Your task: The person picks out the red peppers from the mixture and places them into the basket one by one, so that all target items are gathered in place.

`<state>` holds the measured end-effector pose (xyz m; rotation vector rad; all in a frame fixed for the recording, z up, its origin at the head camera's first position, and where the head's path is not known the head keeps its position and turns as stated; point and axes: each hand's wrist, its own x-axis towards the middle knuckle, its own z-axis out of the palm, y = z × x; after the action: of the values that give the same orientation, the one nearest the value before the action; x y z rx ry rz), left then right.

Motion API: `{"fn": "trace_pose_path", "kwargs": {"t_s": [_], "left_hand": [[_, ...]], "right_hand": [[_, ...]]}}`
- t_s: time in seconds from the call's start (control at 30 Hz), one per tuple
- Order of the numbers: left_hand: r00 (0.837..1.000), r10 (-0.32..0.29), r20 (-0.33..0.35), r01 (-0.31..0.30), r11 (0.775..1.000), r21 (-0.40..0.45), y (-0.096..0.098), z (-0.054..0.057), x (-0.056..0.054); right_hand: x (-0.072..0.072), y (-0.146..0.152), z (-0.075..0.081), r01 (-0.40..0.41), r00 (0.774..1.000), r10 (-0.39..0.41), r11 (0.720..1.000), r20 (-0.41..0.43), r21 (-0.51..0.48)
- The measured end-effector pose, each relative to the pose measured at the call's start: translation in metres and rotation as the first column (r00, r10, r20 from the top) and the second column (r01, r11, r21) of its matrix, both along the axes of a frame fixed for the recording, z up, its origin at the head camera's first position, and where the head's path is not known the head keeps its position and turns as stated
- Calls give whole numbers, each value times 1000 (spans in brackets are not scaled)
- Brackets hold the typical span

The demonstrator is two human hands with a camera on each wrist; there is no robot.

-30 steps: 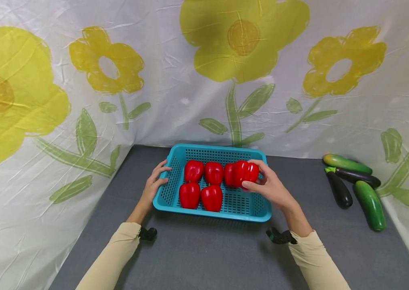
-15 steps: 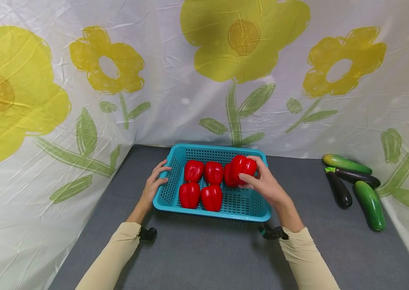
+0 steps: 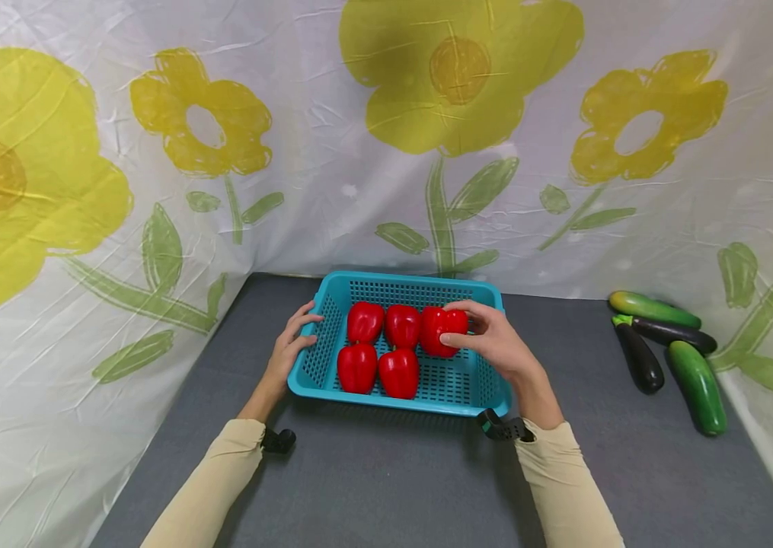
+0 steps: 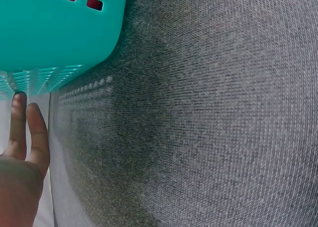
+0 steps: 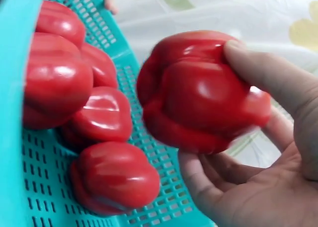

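Observation:
A blue-green perforated plastic basket (image 3: 400,403) stands on the dark grey table with several red bell peppers (image 3: 357,368) lying in its left and middle part. My left hand (image 3: 288,346) touches the basket's left side, its fingers extended against the wall; the left wrist view shows two straight fingers (image 4: 39,132) there. In my right hand (image 3: 499,344) another red bell pepper (image 5: 198,93) is gripped between thumb and fingers. That pepper is held over the basket's back right part, and from the head it hides the pepper behind it.
At the right of the table lie two dark eggplants (image 3: 640,358) and two green squash-like vegetables (image 3: 697,388). A white cloth (image 3: 331,190) with yellow flowers hangs behind the table and along its sides.
My right hand has moved left with the bell pepper, bringing it in front of the back right pepper in the basket. The left hand and the basket have stayed put.

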<state>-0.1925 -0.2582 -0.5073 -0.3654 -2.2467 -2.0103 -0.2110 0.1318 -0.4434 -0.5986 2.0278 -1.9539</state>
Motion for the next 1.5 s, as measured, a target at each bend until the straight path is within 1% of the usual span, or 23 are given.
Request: {"fn": "trace_pose_path", "kwargs": {"t_s": [0.1,0.17,0.2,0.4,0.57,0.77,1.0,1.17,1.5], "left_hand": [[1000,3,3,-3,1000,-5,0,2,1],[1000,0,25,0,1000,-10,3,12,6],[1000,-1,26,1,1000,-12,3,13,6],[1000,-1,29,1,1000,-18,3,13,5],[1000,2,24,-2,1000,-12,4,13,5],[1000,2,18,-2,1000,-13,4,12,5],[1000,8,17,-8,1000,-21,4,11,5],[1000,7,21,-7,1000,-24,3,12,6],[1000,2,16,-2,1000,-20,4,12,6]], "right_hand": [[-2,-2,1,6,1000,-5,999,-7,35],[-3,-3,2,9,1000,-9,999,-7,51],[-4,-3,2,11,1000,-11,998,-4,56],[-4,-7,3,15,1000,-15,998,2,67],[-4,-9,-1,18,1000,-18,996,-9,92],[0,-10,-5,48,999,-47,992,-9,120],[5,-10,-9,74,997,-77,990,19,120],[7,-8,-12,85,996,-87,987,13,139],[8,-4,-13,97,993,-110,968,44,230]]}}
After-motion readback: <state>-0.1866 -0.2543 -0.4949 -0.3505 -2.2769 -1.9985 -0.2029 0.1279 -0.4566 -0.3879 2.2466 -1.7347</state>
